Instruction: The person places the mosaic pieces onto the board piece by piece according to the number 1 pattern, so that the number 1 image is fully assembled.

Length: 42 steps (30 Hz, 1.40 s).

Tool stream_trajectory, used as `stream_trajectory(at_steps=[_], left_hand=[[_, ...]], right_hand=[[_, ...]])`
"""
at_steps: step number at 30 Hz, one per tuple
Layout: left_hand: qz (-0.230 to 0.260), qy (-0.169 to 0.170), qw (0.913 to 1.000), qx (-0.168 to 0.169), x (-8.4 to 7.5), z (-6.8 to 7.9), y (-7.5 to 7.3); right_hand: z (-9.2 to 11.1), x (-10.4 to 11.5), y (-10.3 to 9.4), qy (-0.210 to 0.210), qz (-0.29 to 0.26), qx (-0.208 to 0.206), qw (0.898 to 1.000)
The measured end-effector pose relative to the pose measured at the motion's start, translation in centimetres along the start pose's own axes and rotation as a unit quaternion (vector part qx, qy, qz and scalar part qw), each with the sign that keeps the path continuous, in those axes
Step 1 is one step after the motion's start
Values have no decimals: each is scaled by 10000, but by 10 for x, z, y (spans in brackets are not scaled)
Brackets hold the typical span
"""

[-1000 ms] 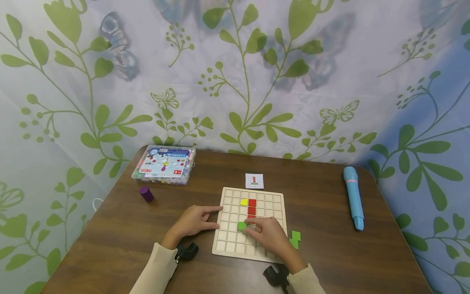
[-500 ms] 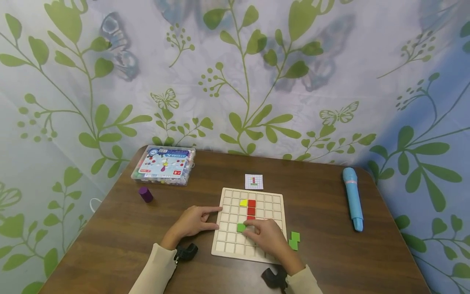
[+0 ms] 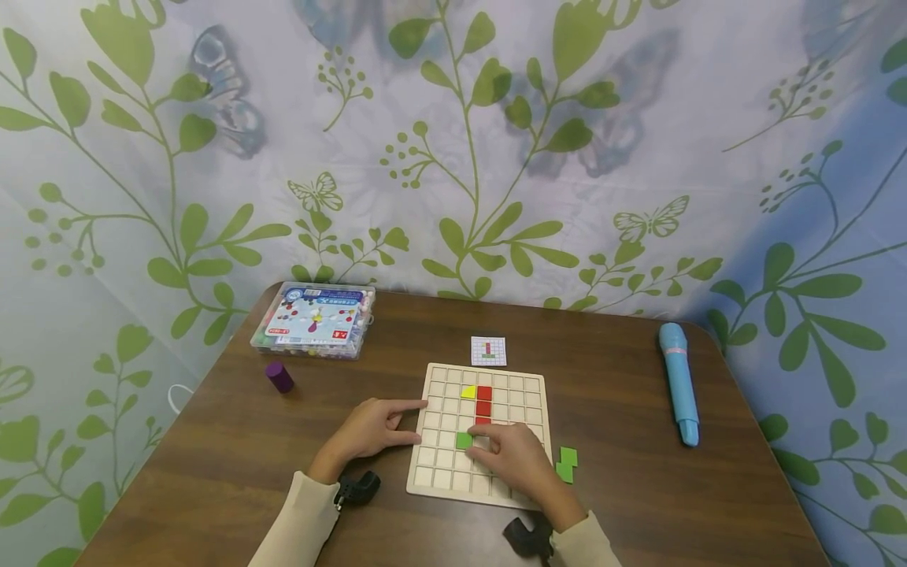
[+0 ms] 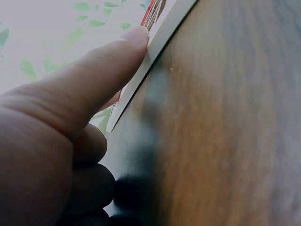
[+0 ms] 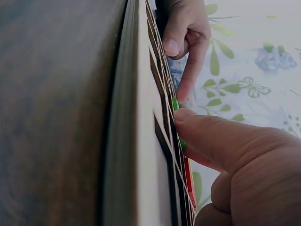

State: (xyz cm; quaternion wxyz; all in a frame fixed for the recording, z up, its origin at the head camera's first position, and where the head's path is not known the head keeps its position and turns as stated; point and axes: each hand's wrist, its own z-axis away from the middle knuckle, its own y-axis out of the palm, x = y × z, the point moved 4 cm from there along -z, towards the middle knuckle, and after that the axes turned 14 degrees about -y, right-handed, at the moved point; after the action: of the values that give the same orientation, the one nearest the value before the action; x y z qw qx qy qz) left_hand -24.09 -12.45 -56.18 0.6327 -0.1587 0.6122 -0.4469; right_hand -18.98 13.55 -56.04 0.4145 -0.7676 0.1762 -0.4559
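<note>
A pale wooden grid board lies on the table, with a yellow piece beside a column of red tiles in its cells. My left hand is at the board's left edge; its index finger and thumb reach out straight and touch the rim, the other fingers folded under. Over the board, my right hand pinches a green tile by its right side between thumb and index finger, just below the reds. In the right wrist view the thumb covers part of this green tile. Whether it sits flush in its cell is unclear.
Two loose green tiles lie right of the board. Behind it is a small printed pattern card. A plastic box of beads and a purple cylinder stand at left, a blue microphone at right.
The camera view has shifted slightly. Both hands, the board and the green tile stay in nearly the same places relative to one another.
</note>
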Motion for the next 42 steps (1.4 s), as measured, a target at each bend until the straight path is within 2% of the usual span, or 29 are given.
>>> stream_trajectory(at_steps=[15,24,29,37,42], left_hand=[[20,25,10000,-6,0,0,-1],[60,27,10000,-34,0,-1,-1],[50,-28,10000,-42,1,0,0],[55,60,10000,-30,-1,1,1],[55,-7,10000,-28,-1,1,-1]], right_hand=[[0,-1,0,32,-166,-53,9998],[10,-7,-19,30,-519,-663,9964],[23,-17,-35,68,-439,-932,9947],[56,-26,-57,-204,-234,-1461,9888],[78,-28,-69,-483,36,-1919,9802]])
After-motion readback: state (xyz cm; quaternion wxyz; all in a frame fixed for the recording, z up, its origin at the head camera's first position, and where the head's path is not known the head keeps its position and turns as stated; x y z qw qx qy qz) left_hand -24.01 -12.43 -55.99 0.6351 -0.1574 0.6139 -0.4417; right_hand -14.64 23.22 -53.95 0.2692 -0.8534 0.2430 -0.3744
